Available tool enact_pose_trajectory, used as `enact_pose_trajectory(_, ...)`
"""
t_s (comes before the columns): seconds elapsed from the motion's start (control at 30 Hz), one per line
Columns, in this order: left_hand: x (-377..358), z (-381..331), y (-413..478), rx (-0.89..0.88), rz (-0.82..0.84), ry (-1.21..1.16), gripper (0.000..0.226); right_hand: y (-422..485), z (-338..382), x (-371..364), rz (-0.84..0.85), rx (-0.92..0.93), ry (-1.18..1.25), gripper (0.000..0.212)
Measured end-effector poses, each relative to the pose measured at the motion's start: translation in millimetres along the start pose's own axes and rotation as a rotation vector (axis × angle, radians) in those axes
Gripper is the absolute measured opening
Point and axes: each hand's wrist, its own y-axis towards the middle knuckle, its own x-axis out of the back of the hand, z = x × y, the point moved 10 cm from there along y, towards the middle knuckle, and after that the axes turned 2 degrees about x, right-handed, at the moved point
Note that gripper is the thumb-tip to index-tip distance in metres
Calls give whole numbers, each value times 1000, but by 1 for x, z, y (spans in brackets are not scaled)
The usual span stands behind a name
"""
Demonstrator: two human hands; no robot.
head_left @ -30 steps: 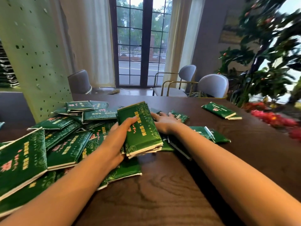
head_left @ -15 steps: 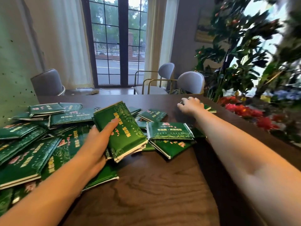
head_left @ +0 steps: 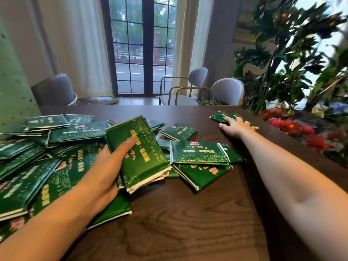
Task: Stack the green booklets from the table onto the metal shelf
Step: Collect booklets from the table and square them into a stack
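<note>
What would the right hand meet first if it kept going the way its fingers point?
The right hand already rests on the far booklets. Beyond them lies bare table, then its far edge; depth there is hard to judge.

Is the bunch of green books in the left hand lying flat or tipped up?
Tipped up. The held stack slants, its far end raised above the pile, gripped by the left hand.

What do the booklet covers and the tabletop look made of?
Booklet covers: likely glossy coated paper or foil-like film, going by the sheen and crinkled edges around pale inner pages. Tabletop: dark wood or wood-look veneer, satin finish; swirling grain shows, but whether it is solid wood can't be told.
</note>
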Motion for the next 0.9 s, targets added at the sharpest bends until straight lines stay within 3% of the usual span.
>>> enact_pose_trajectory(0.2,-2,-1,-2,12,-4,-15,27,-11,17,-4,-19,84,-32,61)
enact_pose_trajectory(0.4,2,-6,-8,0,-23,-52,28,-14,13,-4,-17,38,31,79)
enact_pose_trajectory(0.63,8,-5,-4,17,-28,-19,38,-13,6,4,-106,7,-163,81)
enact_pose_trajectory(0.77,9,-5,-2,17,-29,-17,38,-15,9,-2,-42,4,-51,80)
enact_pose_trajectory(0.9,9,-3,-1,19,-31,-5,38,-17,15,1,-18,42,-115,83)
